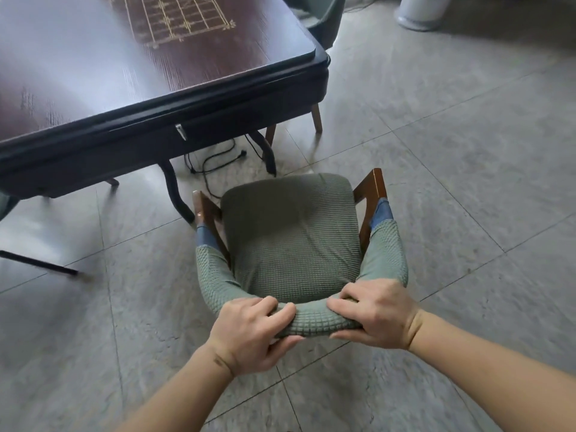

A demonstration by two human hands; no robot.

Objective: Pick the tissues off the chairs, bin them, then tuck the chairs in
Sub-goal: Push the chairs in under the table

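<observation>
We are looking into what seems a home games or dining room: a dark wooden bench point(93, 73) with a gold chess-style grid point(174, 17) inlaid on top is standing on large grey floor tiles point(452, 151), with fabric-covered armchairs point(290, 232) sitting around it and a power cord point(215, 160) lying beneath.

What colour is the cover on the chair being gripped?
Sage green with a waffle-check texture, on the chair; head view shows it.

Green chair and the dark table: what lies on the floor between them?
In the head view, grey floor tile and a loose black cable near the table legs. The chair stands apart, both hands on its backrest.
</observation>
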